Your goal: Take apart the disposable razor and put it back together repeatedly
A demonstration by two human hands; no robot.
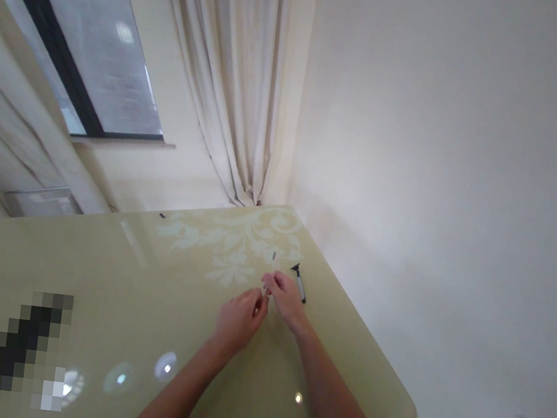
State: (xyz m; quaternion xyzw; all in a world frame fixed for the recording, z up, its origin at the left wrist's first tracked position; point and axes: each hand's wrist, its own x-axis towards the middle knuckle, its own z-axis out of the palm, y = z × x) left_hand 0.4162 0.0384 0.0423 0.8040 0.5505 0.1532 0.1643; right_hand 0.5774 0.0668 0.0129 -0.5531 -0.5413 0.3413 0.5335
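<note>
In the head view, both of my hands meet over the right part of the table. My right hand [285, 295] pinches a slim pale stick with a dark tip [273, 258]; it may be a toothbrush, but it is too small to be sure. The dark tip points away from me. My left hand [242, 313] is closed just below, its fingers curled together at the stick's near end, which they mostly hide. Right of my right hand, a grey and black razor [300, 284] lies on the table, its head toward the far side.
The glossy yellow-green table [156, 309] bears a pale floral pattern and light reflections. A small dark piece [162, 216] lies near its far edge. A white wall [436, 187] runs along the right side. Curtains [232, 83] and a window [102, 34] are beyond.
</note>
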